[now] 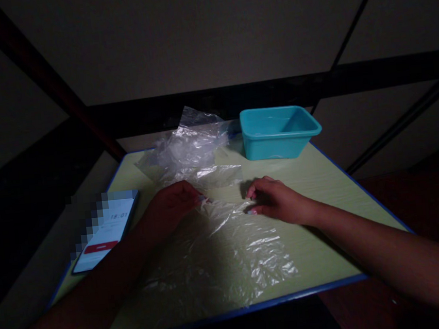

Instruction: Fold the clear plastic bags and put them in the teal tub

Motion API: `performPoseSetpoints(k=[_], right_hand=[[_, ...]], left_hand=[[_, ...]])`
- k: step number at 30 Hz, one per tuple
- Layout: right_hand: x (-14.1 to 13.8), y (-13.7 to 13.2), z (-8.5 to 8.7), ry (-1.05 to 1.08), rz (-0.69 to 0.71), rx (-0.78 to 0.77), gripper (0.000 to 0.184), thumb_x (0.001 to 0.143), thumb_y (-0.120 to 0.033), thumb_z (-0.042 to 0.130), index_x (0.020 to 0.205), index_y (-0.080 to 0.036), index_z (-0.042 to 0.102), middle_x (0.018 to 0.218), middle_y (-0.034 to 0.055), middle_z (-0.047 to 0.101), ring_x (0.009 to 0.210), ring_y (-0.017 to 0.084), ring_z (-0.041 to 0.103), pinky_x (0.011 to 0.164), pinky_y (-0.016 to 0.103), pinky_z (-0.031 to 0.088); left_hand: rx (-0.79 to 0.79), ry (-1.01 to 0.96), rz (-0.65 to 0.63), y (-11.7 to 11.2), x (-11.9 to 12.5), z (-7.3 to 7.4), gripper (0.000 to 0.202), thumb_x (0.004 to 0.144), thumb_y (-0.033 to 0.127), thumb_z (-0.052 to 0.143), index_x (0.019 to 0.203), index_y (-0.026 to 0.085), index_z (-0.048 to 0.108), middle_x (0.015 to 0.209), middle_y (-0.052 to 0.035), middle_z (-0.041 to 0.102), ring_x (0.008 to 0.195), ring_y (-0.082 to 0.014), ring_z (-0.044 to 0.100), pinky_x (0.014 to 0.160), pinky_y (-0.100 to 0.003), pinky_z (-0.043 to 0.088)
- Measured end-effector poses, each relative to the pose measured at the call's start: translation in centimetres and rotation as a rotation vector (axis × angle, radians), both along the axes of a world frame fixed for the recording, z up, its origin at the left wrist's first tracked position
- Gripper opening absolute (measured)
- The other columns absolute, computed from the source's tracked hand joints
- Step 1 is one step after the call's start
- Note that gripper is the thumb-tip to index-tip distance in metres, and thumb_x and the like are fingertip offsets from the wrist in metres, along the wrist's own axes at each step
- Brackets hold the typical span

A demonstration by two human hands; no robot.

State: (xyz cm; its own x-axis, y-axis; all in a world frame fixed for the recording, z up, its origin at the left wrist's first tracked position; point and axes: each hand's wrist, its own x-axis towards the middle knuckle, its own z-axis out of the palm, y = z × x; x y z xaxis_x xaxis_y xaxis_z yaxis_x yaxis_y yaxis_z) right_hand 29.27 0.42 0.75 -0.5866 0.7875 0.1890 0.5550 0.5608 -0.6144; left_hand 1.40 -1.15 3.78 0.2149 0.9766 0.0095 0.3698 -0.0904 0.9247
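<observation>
A clear plastic bag [227,246] lies flat and wrinkled on the pale green table [322,185] in front of me. My left hand [172,204] pinches the bag's far edge with curled fingers. My right hand [273,198] is closed in a pinch on the same far edge, a little to the right. Both forearms rest over the table's near part. A heap of more crumpled clear plastic bags [190,146] sits just beyond my left hand.
A turquoise plastic tub [278,130] stands at the table's far right. A lit phone [105,230] lies at the left edge. The table has a blue rim, and the room around it is dark.
</observation>
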Motion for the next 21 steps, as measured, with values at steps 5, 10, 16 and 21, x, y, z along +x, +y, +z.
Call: performPoseSetpoints(k=[5, 10, 16, 21], right_hand=[[0.1, 0.0, 0.2, -0.028, 0.052, 0.011, 0.012, 0.08, -0.024, 0.071, 0.089, -0.019, 0.064, 0.088, 0.0045, 0.062, 0.089, 0.021, 0.053, 0.078, 0.034, 0.037], [0.1, 0.1, 0.1, -0.028, 0.043, 0.018, 0.01, 0.081, -0.024, 0.07, 0.087, -0.02, 0.063, 0.088, 0.0045, 0.062, 0.088, 0.021, 0.052, 0.078, 0.033, 0.037], [0.2, 0.1, 0.0, -0.058, 0.011, 0.04, 0.021, 0.079, -0.023, 0.071, 0.098, -0.019, 0.062, 0.093, 0.0064, 0.061, 0.091, 0.022, 0.051, 0.078, 0.034, 0.037], [0.2, 0.2, -0.2, -0.05, 0.057, 0.058, 0.01, 0.081, -0.022, 0.069, 0.089, -0.019, 0.064, 0.087, 0.0046, 0.061, 0.088, 0.021, 0.052, 0.078, 0.033, 0.037]], left_hand=[[-0.08, -0.019, -0.121, 0.0, -0.4, -0.1, 0.024, 0.072, 0.043, 0.069, 0.072, 0.021, 0.058, 0.08, -0.002, 0.073, 0.079, -0.0211, 0.068, 0.073, -0.036, 0.053], [-0.08, -0.016, -0.179, 0.2, -0.7, -0.3, 0.025, 0.072, 0.044, 0.069, 0.07, 0.021, 0.058, 0.082, -0.0027, 0.072, 0.081, -0.021, 0.068, 0.077, -0.038, 0.053], [-0.079, -0.049, -0.382, 0.2, -1.0, -0.2, 0.022, 0.077, 0.037, 0.067, 0.067, 0.02, 0.054, 0.086, -0.0041, 0.072, 0.083, -0.02, 0.067, 0.077, -0.035, 0.05], [-0.098, 0.021, -0.556, 0.2, -1.2, -0.4, 0.018, 0.08, 0.03, 0.062, 0.069, 0.019, 0.053, 0.085, -0.0027, 0.07, 0.081, -0.0174, 0.065, 0.074, -0.031, 0.048]])
